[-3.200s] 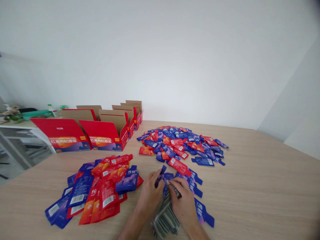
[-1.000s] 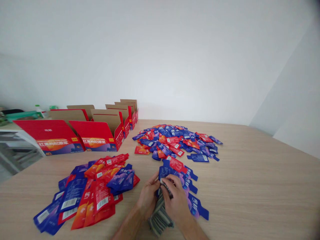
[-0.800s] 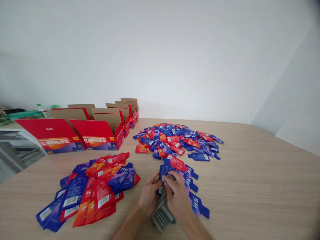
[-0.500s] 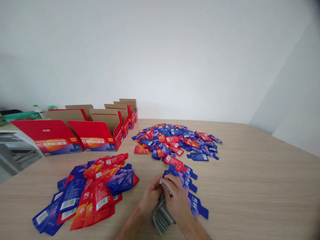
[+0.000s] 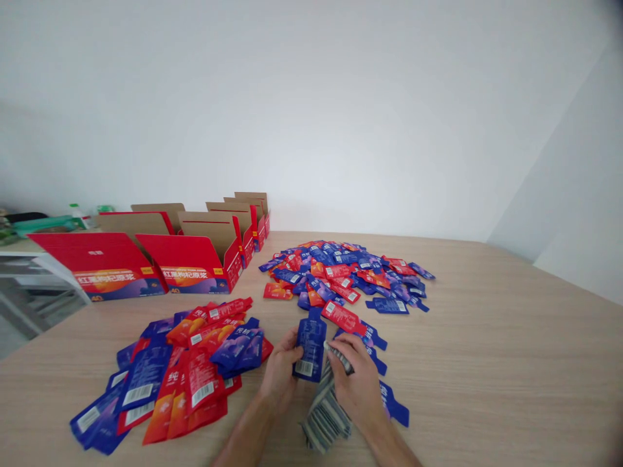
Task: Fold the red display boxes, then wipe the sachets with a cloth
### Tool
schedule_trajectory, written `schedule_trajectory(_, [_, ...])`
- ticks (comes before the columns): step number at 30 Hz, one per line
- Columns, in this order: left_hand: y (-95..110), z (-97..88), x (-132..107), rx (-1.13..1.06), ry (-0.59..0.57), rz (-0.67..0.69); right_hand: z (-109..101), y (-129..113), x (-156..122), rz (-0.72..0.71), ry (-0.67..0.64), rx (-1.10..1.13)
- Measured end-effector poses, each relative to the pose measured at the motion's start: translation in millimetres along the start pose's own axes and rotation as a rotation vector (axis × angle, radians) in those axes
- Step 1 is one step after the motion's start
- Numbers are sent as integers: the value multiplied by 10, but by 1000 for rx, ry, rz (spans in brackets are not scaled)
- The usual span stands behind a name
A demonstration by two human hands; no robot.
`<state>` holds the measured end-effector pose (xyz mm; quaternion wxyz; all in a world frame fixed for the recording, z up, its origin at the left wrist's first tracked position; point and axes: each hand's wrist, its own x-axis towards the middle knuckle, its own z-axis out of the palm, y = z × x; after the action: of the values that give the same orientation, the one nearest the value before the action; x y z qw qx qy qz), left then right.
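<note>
My left hand (image 5: pixel 279 375) pinches a blue sachet (image 5: pixel 310 344) by its lower edge, label side up, lifted just off the row. My right hand (image 5: pixel 357 387) is closed over the top of a stack of sachets (image 5: pixel 325 416) standing on edge, silver edges showing, near the table's front. Blue sachets (image 5: pixel 389 405) lie spread flat to the right of that hand.
A mixed red and blue sachet pile (image 5: pixel 181 370) lies to the left, a larger heap (image 5: pixel 343 272) farther back. Open red cartons (image 5: pixel 195 263) stand in a row at the back left on the wooden table (image 5: pixel 496 363). A side table (image 5: pixel 29 250) sits at far left.
My left hand has drawn one blue sachet out of the stack and moved it left and up. My right hand stays on the stack.
</note>
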<state>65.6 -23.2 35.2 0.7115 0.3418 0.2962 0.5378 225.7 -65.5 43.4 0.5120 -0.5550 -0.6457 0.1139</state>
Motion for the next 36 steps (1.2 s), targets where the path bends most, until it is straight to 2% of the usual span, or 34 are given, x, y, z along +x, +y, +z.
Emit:
schedule_trajectory(4, [17, -15, -8, -88, 49, 5, 32, -60, -34, 49, 30, 39])
schedule_trajectory(9, [-64, 180, -63, -108, 43, -67, 94, -91, -81, -53, -79, 97])
schedule_trajectory(14, [-93, 245, -87, -271, 44, -189, 140, -92, -119, -135, -29, 38])
schedule_trajectory(18, [-94, 170, -65, -365, 34, -285, 143, -197, -149, -220, -243, 32])
schedule_trajectory(20, [-101, 161, -66, -348, 57, -290, 137, -196, -139, -222, -272, 27])
schedule_trajectory(26, [-185, 249, -101, -271, 113, -296, 82, 53, -35, -72, 79, -73])
schedule_trajectory(31, [-211, 209, -101, -165, 94, -220, 73, 58, -31, -140, 8, -34])
schedule_trajectory(36, [-147, 236, -155, -66, -77, -233, 19, 94, 42, 4, 169, -116])
